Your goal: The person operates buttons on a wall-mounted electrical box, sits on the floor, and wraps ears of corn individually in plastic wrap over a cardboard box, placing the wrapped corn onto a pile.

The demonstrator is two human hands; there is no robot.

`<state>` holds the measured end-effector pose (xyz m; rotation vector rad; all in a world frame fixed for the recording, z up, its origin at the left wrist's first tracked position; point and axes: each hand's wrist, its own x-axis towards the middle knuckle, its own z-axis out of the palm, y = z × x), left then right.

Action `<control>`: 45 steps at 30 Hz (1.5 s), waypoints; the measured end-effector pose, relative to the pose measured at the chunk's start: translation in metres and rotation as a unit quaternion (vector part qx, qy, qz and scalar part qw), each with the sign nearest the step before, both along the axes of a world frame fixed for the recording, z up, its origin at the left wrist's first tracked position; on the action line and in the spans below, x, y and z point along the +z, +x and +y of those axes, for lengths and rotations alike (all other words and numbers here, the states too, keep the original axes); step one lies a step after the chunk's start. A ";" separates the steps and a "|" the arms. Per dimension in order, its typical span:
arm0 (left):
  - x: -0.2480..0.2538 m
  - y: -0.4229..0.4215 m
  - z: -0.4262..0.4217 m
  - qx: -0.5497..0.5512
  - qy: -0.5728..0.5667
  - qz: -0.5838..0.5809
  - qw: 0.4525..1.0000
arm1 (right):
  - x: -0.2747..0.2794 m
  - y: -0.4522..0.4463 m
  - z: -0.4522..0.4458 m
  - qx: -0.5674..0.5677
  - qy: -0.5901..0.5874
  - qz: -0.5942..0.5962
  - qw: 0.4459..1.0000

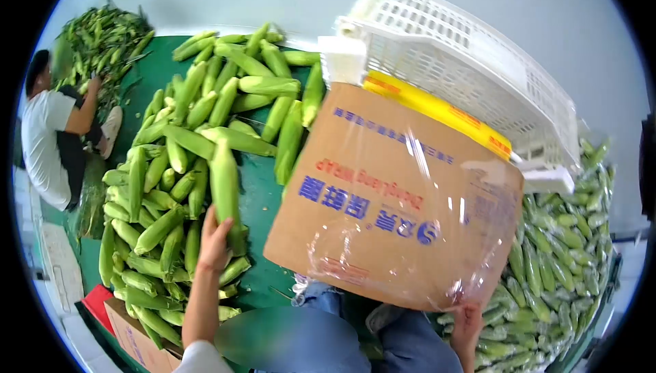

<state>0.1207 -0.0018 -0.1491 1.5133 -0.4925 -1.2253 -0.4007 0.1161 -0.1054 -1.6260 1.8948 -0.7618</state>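
My left hand [216, 244] is wrapped round the lower part of an ear of corn [224, 175] in its green husk, held upright beside the pile. A large brown cardboard box [383, 236] with blue and red print lies in front of my lap, with clear plastic wrap [437, 264] stretched shiny over its top. At its near right corner, my right hand [467, 324] is closed on the edge of the plastic wrap. The yellow wrap-roll box [437, 112] sits along the far side of the cardboard.
Unwrapped corn [160, 229] is piled on the green surface [263, 202] at left. Wrapped corn [553, 270] is heaped at right. A white plastic crate [471, 65] stands behind the cardboard. A person [55, 134] sits at far left beside a heap of husks [102, 45].
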 end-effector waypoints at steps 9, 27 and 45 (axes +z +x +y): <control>0.132 -0.184 -0.063 -0.484 -0.449 -0.529 0.533 | 0.046 0.046 -0.023 -0.030 0.060 0.098 0.993; 0.073 -0.138 -0.052 -0.387 -0.252 -0.531 0.711 | 0.030 0.059 -0.179 0.108 -0.227 0.229 0.940; 0.104 -0.243 -0.040 -0.574 -0.289 -0.533 0.550 | 0.074 0.072 -0.147 0.244 0.133 0.103 0.955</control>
